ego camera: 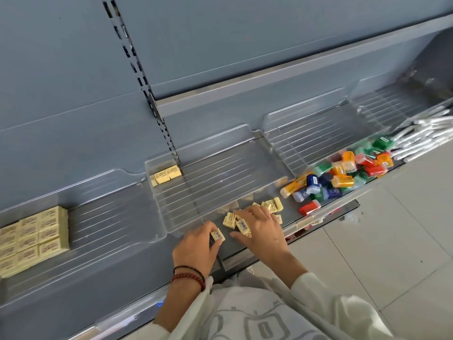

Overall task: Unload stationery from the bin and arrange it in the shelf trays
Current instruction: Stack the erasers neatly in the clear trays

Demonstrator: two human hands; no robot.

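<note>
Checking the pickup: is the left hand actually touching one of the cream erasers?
Touching. The head view shows the left hand pinching one cream eraser, with its fingers curled over the top edge and the thumb against the lower edge.

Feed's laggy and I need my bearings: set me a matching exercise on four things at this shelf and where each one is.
Things:
1 stacked erasers
2 coloured cases
3 white pens
4 single eraser

Places:
A far-right tray
B in the left hand
C leftmost tray
D third tray from the left

Pairs: 1-C, 2-D, 3-A, 4-B
</note>
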